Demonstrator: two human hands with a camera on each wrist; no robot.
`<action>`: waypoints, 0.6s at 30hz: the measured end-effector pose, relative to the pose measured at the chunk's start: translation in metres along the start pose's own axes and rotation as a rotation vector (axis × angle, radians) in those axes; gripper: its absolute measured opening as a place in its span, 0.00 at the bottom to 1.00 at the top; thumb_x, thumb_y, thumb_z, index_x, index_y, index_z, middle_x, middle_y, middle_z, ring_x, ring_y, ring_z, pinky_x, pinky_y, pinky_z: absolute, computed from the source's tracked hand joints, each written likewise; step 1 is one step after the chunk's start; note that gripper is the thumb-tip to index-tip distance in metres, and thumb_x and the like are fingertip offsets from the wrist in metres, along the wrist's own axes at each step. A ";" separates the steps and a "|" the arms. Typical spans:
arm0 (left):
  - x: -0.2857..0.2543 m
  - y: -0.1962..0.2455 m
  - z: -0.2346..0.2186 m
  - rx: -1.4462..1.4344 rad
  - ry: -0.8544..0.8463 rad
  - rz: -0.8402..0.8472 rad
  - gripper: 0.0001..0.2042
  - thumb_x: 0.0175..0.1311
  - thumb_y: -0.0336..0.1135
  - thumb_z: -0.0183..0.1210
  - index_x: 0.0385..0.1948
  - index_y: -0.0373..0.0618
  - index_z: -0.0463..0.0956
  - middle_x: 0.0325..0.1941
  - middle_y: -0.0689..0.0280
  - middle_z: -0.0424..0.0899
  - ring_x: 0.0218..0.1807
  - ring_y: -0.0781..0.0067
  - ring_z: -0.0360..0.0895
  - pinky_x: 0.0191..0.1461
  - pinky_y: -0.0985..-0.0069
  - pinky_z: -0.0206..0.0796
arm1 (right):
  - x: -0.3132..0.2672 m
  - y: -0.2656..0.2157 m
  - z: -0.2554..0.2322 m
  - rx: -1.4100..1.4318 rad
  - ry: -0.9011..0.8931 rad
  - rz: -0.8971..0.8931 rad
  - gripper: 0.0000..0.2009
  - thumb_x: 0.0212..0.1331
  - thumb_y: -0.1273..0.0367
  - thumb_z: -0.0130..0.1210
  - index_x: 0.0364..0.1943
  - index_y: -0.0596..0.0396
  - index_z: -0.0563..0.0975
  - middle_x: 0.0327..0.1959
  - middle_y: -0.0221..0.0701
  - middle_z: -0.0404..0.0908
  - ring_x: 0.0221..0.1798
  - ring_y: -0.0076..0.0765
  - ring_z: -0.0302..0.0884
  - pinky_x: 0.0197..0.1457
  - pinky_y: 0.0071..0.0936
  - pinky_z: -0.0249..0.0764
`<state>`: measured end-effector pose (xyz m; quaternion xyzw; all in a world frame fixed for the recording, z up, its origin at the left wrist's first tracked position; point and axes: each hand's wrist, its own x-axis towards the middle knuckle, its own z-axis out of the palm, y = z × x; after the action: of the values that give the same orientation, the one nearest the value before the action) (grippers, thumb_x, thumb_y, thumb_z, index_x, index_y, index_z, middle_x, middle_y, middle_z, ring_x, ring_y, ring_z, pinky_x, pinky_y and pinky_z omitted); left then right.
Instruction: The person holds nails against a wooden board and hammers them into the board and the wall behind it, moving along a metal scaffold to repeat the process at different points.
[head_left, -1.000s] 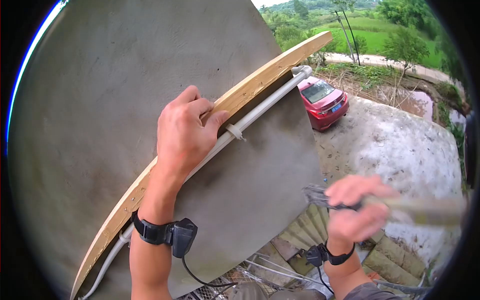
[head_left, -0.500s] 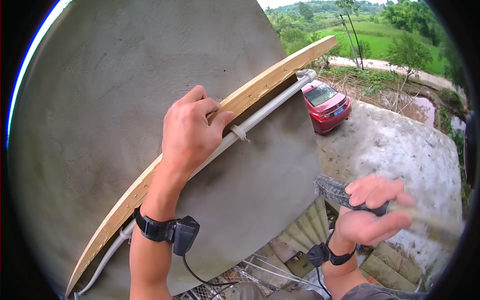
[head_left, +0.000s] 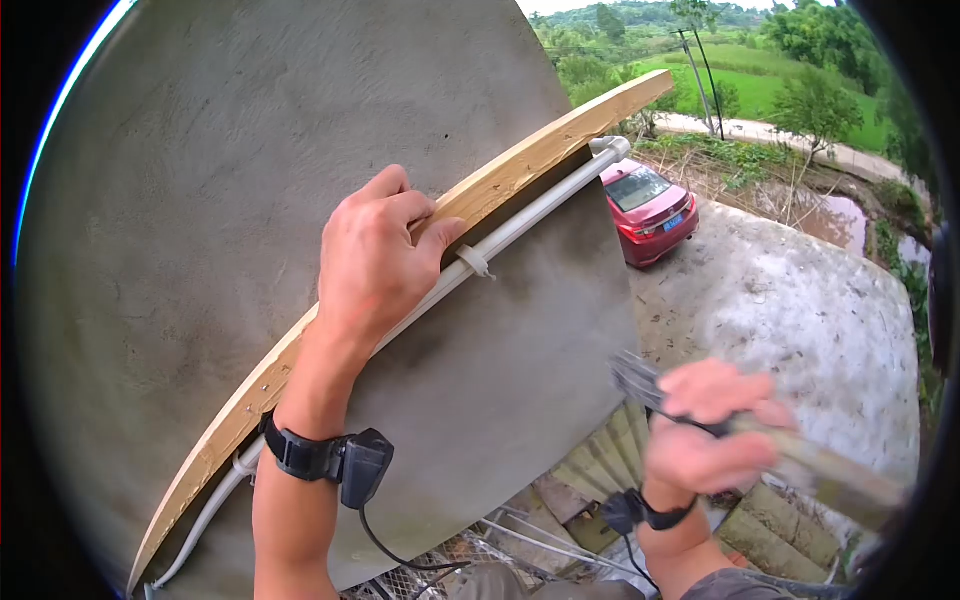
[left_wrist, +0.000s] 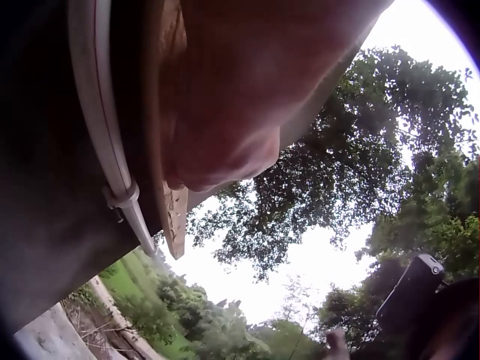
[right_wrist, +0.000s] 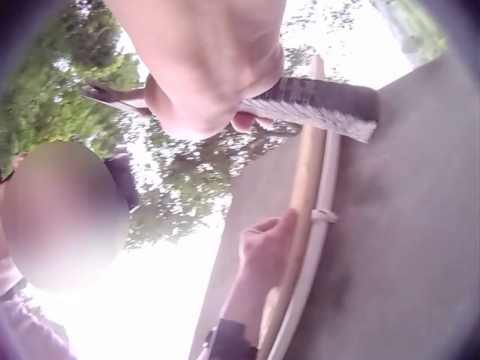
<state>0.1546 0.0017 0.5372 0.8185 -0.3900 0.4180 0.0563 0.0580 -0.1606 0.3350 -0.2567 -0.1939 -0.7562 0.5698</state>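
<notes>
A long wooden strip (head_left: 540, 150) lies slantwise across the grey plastered wall, with nail heads near its lower end. My left hand (head_left: 375, 255) grips its upper edge, thumb at the front, fingers over the top and partly hidden. Just below the strip runs a white pipe (head_left: 540, 210) with a plastic clip (head_left: 474, 262). Away from the wall, my right hand (head_left: 710, 425) holds a hammer (head_left: 840, 480) by its dark, ridged grip (right_wrist: 334, 105). The shaft points right and is blurred in the head view; a forked metal end shows in the right wrist view.
Far below stands a red car (head_left: 655, 215) on pale concrete ground (head_left: 800, 310). Corrugated sheets (head_left: 605, 450), thin pipes and wire mesh (head_left: 470, 555) lie beneath the wall's lower edge. Cables hang from both wrist cameras.
My right hand shifts right with the hammer, then comes back left and is blurred again. My left hand keeps its hold on the wooden strip; the head view shifts slightly.
</notes>
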 end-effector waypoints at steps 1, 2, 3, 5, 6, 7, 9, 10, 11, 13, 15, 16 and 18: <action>0.000 0.002 0.000 -0.005 0.001 0.002 0.10 0.56 0.31 0.74 0.35 0.35 0.88 0.27 0.60 0.75 0.26 0.64 0.71 0.33 0.66 0.65 | -0.018 0.020 -0.003 0.012 -0.024 -0.023 0.14 0.80 0.57 0.45 0.49 0.55 0.65 0.27 0.31 0.71 0.20 0.32 0.70 0.25 0.31 0.76; -0.001 0.003 0.000 -0.009 0.001 0.000 0.10 0.56 0.31 0.74 0.35 0.35 0.88 0.27 0.60 0.75 0.26 0.64 0.71 0.33 0.66 0.65 | -0.047 0.046 -0.011 -0.238 -0.261 0.033 0.12 0.80 0.60 0.46 0.48 0.54 0.66 0.26 0.30 0.71 0.20 0.31 0.70 0.24 0.30 0.75; 0.000 0.004 0.000 -0.004 0.001 -0.007 0.10 0.56 0.31 0.74 0.35 0.35 0.88 0.27 0.60 0.75 0.26 0.64 0.71 0.33 0.66 0.64 | -0.063 0.064 -0.018 -0.486 -0.497 0.084 0.09 0.79 0.63 0.48 0.46 0.54 0.67 0.24 0.30 0.72 0.19 0.30 0.69 0.23 0.29 0.73; 0.000 0.005 0.000 0.001 -0.004 0.000 0.10 0.56 0.31 0.74 0.35 0.35 0.88 0.27 0.60 0.75 0.26 0.64 0.71 0.33 0.66 0.64 | -0.055 0.060 -0.019 -0.511 -0.475 0.408 0.08 0.78 0.66 0.48 0.44 0.55 0.67 0.23 0.29 0.72 0.19 0.30 0.69 0.23 0.28 0.72; 0.000 0.004 0.001 -0.015 -0.001 0.010 0.10 0.56 0.31 0.74 0.35 0.35 0.88 0.27 0.60 0.75 0.26 0.64 0.71 0.33 0.66 0.64 | -0.049 0.062 -0.018 -0.520 -0.446 0.725 0.06 0.78 0.68 0.49 0.42 0.56 0.68 0.22 0.28 0.72 0.19 0.29 0.69 0.23 0.27 0.71; 0.001 0.001 0.002 -0.026 0.013 0.007 0.10 0.55 0.31 0.74 0.35 0.35 0.88 0.27 0.60 0.75 0.26 0.63 0.71 0.33 0.66 0.64 | -0.030 0.053 -0.017 -0.325 -0.367 0.662 0.07 0.78 0.67 0.48 0.43 0.56 0.68 0.22 0.29 0.72 0.18 0.30 0.69 0.23 0.27 0.71; 0.001 0.004 0.001 -0.019 -0.004 0.000 0.10 0.55 0.31 0.74 0.35 0.35 0.88 0.27 0.60 0.75 0.26 0.63 0.71 0.33 0.66 0.64 | -0.003 0.023 -0.022 -0.121 -0.213 0.461 0.11 0.80 0.63 0.46 0.44 0.57 0.68 0.23 0.31 0.72 0.18 0.30 0.69 0.23 0.27 0.72; 0.002 0.005 0.001 -0.006 0.004 -0.002 0.10 0.55 0.31 0.74 0.35 0.35 0.88 0.27 0.60 0.75 0.26 0.63 0.71 0.33 0.66 0.64 | 0.010 0.021 -0.020 -0.088 -0.156 0.285 0.13 0.80 0.61 0.44 0.44 0.58 0.68 0.23 0.32 0.72 0.19 0.30 0.70 0.23 0.27 0.72; 0.001 0.005 0.001 -0.008 0.001 -0.010 0.10 0.55 0.31 0.74 0.35 0.35 0.88 0.27 0.60 0.75 0.26 0.63 0.71 0.33 0.66 0.64 | 0.017 0.014 -0.014 -0.089 -0.162 0.292 0.13 0.80 0.61 0.44 0.44 0.58 0.68 0.23 0.32 0.72 0.19 0.30 0.70 0.23 0.27 0.72; 0.001 0.004 0.001 0.004 0.003 -0.004 0.10 0.55 0.31 0.74 0.35 0.35 0.88 0.27 0.60 0.75 0.26 0.63 0.71 0.34 0.66 0.64 | 0.023 0.003 0.003 0.047 0.167 -0.013 0.15 0.81 0.59 0.41 0.44 0.59 0.66 0.24 0.34 0.72 0.20 0.30 0.72 0.24 0.27 0.73; 0.002 0.003 0.002 0.004 0.007 0.001 0.10 0.55 0.31 0.74 0.36 0.35 0.89 0.27 0.60 0.75 0.26 0.64 0.71 0.34 0.66 0.64 | -0.007 0.027 0.004 0.110 0.089 -0.056 0.15 0.81 0.60 0.43 0.41 0.60 0.68 0.24 0.35 0.73 0.22 0.32 0.73 0.27 0.29 0.75; 0.002 0.005 0.002 0.000 0.010 0.006 0.10 0.55 0.31 0.74 0.36 0.35 0.89 0.27 0.60 0.75 0.26 0.64 0.71 0.33 0.66 0.64 | -0.035 0.050 -0.001 -0.124 -0.061 -0.002 0.14 0.80 0.61 0.46 0.38 0.57 0.70 0.24 0.35 0.74 0.21 0.33 0.73 0.28 0.29 0.75; 0.002 0.007 0.001 -0.002 0.013 -0.001 0.10 0.55 0.31 0.74 0.36 0.35 0.89 0.27 0.60 0.75 0.26 0.64 0.71 0.33 0.66 0.64 | -0.068 0.078 -0.011 -0.521 -0.345 0.311 0.11 0.79 0.65 0.47 0.36 0.54 0.71 0.23 0.32 0.74 0.19 0.31 0.71 0.25 0.26 0.71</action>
<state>0.1516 -0.0048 0.5367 0.8160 -0.3898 0.4227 0.0598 0.1462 -0.1373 0.2850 -0.5440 -0.0466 -0.6297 0.5526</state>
